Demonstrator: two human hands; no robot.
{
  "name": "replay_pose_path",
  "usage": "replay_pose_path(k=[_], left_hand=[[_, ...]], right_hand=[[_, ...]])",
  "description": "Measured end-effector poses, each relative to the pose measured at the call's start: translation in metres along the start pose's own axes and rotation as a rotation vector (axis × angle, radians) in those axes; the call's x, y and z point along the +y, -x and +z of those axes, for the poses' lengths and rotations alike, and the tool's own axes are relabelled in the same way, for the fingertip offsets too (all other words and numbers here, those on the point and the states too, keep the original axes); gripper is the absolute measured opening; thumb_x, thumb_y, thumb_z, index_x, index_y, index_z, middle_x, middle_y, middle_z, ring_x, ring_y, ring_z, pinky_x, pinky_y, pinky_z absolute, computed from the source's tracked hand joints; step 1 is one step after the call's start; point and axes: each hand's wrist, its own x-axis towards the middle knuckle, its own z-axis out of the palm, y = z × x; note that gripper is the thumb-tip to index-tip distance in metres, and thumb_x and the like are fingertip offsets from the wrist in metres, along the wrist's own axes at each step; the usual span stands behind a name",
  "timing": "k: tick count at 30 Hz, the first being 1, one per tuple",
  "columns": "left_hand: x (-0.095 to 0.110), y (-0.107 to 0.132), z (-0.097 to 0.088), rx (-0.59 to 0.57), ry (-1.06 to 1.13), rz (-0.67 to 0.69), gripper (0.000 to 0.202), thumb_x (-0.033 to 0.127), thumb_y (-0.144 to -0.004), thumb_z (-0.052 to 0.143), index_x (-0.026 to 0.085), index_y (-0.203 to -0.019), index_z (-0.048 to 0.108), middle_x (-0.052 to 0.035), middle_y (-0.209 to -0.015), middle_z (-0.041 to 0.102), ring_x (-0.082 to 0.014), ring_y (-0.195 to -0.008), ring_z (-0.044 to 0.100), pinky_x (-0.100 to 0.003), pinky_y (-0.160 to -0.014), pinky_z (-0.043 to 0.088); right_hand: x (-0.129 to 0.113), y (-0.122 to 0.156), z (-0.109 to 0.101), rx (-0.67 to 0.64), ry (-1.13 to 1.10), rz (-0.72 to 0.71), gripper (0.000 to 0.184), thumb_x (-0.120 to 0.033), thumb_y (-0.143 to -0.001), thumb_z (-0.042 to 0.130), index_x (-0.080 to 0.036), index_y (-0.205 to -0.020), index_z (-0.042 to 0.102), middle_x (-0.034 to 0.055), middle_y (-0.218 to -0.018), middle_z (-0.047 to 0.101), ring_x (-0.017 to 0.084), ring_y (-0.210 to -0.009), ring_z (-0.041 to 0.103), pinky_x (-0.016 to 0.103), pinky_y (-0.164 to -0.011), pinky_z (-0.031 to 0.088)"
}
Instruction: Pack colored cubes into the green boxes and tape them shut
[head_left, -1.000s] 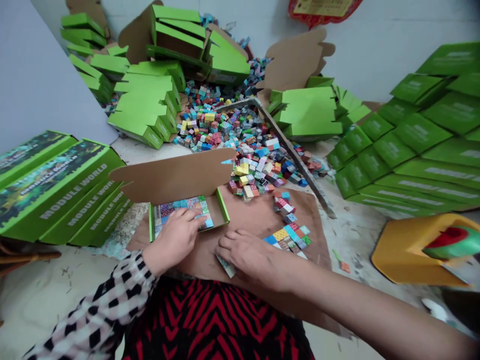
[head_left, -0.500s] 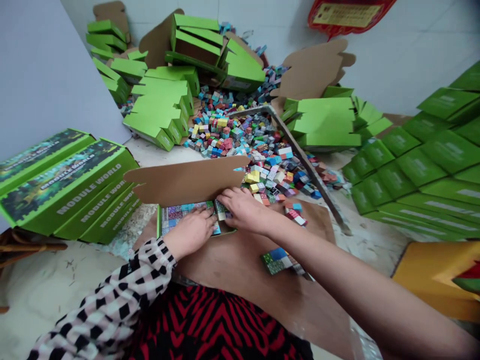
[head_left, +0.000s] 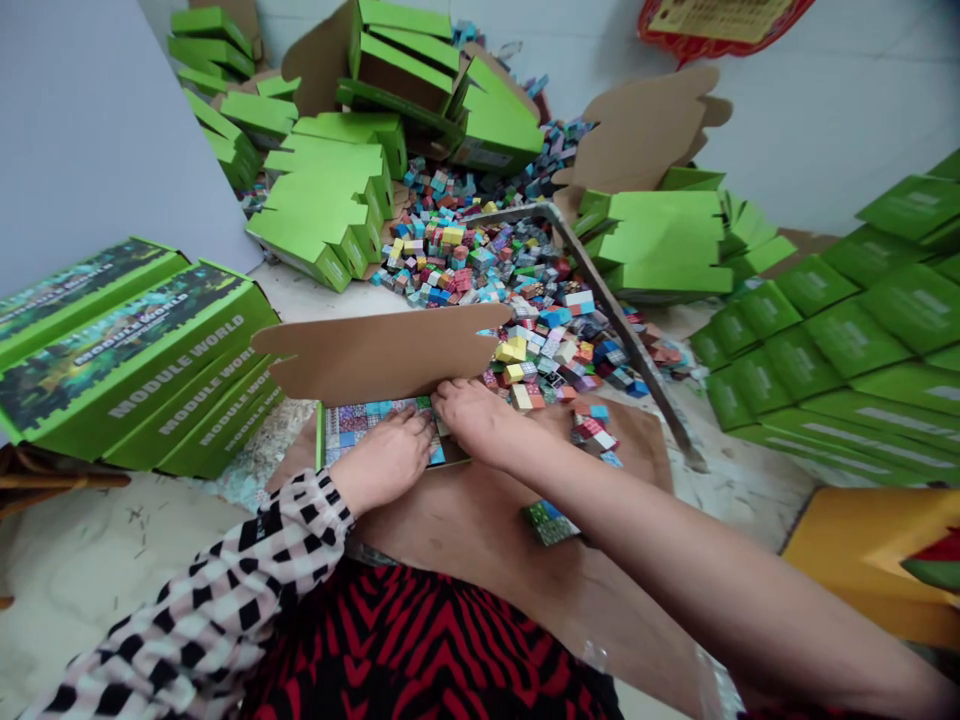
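Note:
An open green carton [head_left: 320,438] sits in front of me, its brown lid [head_left: 390,355] raised at the back. Small patterned blocks [head_left: 346,424] fill its left part in tight rows. My left hand [head_left: 391,455] lies flat over them, fingers stretched out and holding nothing. At the carton's right end, my right hand [head_left: 480,422] curls its fingers down around a few blocks, mostly hidden under the hand. A small group of joined-up blocks [head_left: 550,522] lies on the brown board [head_left: 457,520], partly behind my right forearm.
Loose blocks [head_left: 480,265] form a heap beyond the carton, with a metal bar [head_left: 630,335] along its right. Green boxes are stacked at left [head_left: 172,370] and right [head_left: 825,330]. Open green cartons [head_left: 330,190] lie at the back. A yellow object [head_left: 847,550] stands at right.
My right hand has settled lower over the carton's right end, covering the blocks that showed beside its fingers. My left hand stays almost in place. The view has shifted slightly.

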Motion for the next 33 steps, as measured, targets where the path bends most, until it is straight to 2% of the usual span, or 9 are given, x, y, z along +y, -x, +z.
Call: replay_pose_path(k=[4,8,12,17,21,24,27,30,33], left_hand=[[0.002,0.001,-0.001,-0.006,0.011,-0.009,0.041,0.023,-0.098,0.033,0.003,-0.125,0.056,-0.0193,-0.127,0.059,-0.0304,-0.124,0.051,-0.046,-0.109,0.036],[0.002,0.002,0.000,-0.009,0.020,-0.015,0.042,0.023,-0.098,0.032,0.004,-0.128,0.054,-0.0196,-0.130,0.057,-0.0300,-0.126,0.050,-0.047,-0.109,0.036],[-0.001,0.002,0.003,-0.023,-0.003,-0.017,0.042,0.025,-0.098,0.032,0.006,-0.128,0.054,-0.0181,-0.134,0.055,-0.0295,-0.127,0.049,-0.047,-0.109,0.037],[-0.003,0.003,0.006,-0.005,-0.021,-0.021,0.042,0.027,-0.098,0.031,0.009,-0.129,0.054,-0.0159,-0.135,0.055,-0.0267,-0.127,0.050,-0.044,-0.109,0.038],[-0.003,0.003,0.007,0.011,-0.001,-0.021,0.043,0.027,-0.098,0.031,0.009,-0.130,0.054,-0.0165,-0.135,0.055,-0.0257,-0.127,0.050,-0.044,-0.110,0.038],[-0.002,0.003,0.006,-0.015,0.002,-0.046,0.043,0.028,-0.098,0.033,0.009,-0.131,0.053,-0.0144,-0.138,0.052,-0.0268,-0.129,0.048,-0.045,-0.111,0.037],[-0.002,0.003,0.005,-0.053,0.006,-0.065,0.044,0.029,-0.098,0.033,0.008,-0.131,0.053,-0.0141,-0.140,0.051,-0.0281,-0.131,0.046,-0.046,-0.112,0.035],[-0.001,0.003,0.005,-0.062,-0.003,-0.068,0.044,0.028,-0.099,0.032,0.007,-0.131,0.053,-0.0149,-0.140,0.050,-0.0286,-0.132,0.043,-0.046,-0.112,0.034],[-0.001,0.003,0.005,-0.044,-0.001,-0.069,0.043,0.028,-0.099,0.031,0.009,-0.132,0.053,-0.0142,-0.139,0.051,-0.0272,-0.132,0.044,-0.046,-0.112,0.035]], right_hand=[[-0.004,0.013,0.008,0.091,0.018,-0.006,0.039,-0.006,-0.090,0.038,-0.007,-0.125,0.055,0.0174,-0.113,0.060,0.026,-0.102,0.053,0.039,-0.094,0.034],[-0.002,0.021,0.014,0.135,0.028,0.005,0.026,-0.013,-0.093,0.043,-0.014,-0.102,0.067,0.0126,-0.102,0.063,0.027,-0.102,0.049,0.039,-0.089,0.034],[0.001,0.014,0.023,0.132,0.045,-0.014,0.019,-0.014,-0.089,0.051,-0.015,-0.087,0.070,0.0101,-0.085,0.067,0.027,-0.094,0.048,0.040,-0.084,0.033],[-0.003,0.011,0.026,0.152,-0.008,0.033,0.017,-0.012,-0.087,0.053,-0.013,-0.086,0.071,0.0113,-0.084,0.068,0.028,-0.097,0.048,0.041,-0.083,0.033],[0.004,0.033,0.026,0.354,-0.255,0.049,0.017,-0.017,-0.090,0.052,-0.017,-0.094,0.068,0.0085,-0.092,0.066,0.023,-0.098,0.050,0.036,-0.084,0.036],[0.024,0.056,0.034,0.522,-0.341,0.311,0.018,-0.022,-0.091,0.050,-0.016,-0.098,0.065,0.0111,-0.101,0.061,0.022,-0.094,0.052,0.034,-0.082,0.040],[0.046,0.069,0.045,0.485,-0.290,0.625,0.025,-0.032,-0.088,0.053,-0.014,-0.102,0.062,0.0131,-0.098,0.057,0.025,-0.089,0.053,0.035,-0.075,0.041],[0.056,0.069,0.051,0.374,-0.284,0.747,0.031,-0.040,-0.086,0.052,-0.014,-0.101,0.060,0.0126,-0.094,0.056,0.025,-0.084,0.053,0.034,-0.070,0.039],[0.055,0.060,0.052,0.336,-0.299,0.776,0.027,-0.036,-0.085,0.049,-0.014,-0.099,0.059,0.0121,-0.093,0.057,0.024,-0.082,0.053,0.033,-0.068,0.038]])
